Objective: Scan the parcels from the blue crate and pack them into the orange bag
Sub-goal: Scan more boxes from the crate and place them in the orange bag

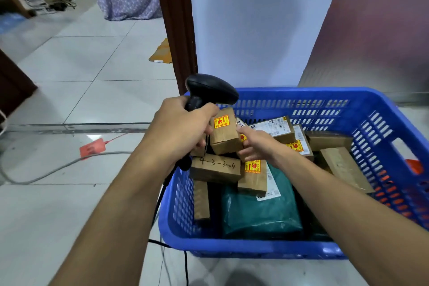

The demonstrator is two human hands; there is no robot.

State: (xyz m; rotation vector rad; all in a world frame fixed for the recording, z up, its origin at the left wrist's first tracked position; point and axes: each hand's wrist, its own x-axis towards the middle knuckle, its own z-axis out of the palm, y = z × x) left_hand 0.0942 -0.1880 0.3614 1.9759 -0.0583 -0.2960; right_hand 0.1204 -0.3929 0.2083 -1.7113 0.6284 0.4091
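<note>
Centrally, the left hand (178, 127) was closed around the handle of a black scanner (210, 90), whose rounded head rose above the knuckles. Just right of that hand, the right hand (257, 145) pinched a small carton (225, 133) by its side, thumb above and fingers below, holding it tilted over the blue crate (301, 94).

Below both hands, inside the crate, lay a carton marked 4-3-3004 (216, 168), a green mailer (260, 213) under the right forearm, and labelled cartons (276, 129) beyond the right hand's fingertips. The right forearm crossed the crate's near-right part and hid the contents there.

Far right of the right hand, an orange surface (414, 166) showed through the crate's handle opening and slots; whether it was the bag could not be told. Left of the left hand, a red tag (91, 148) and a grey cable (58, 167) lay on the tiled floor (81, 58). Beyond that hand stood a dark wooden door frame (178, 30).

The cartons were matt brown cardboard, box-shaped, some bearing yellow-and-red stickers. The mailer was wrinkled, glossy film. The crate was rigid, slotted plastic.
</note>
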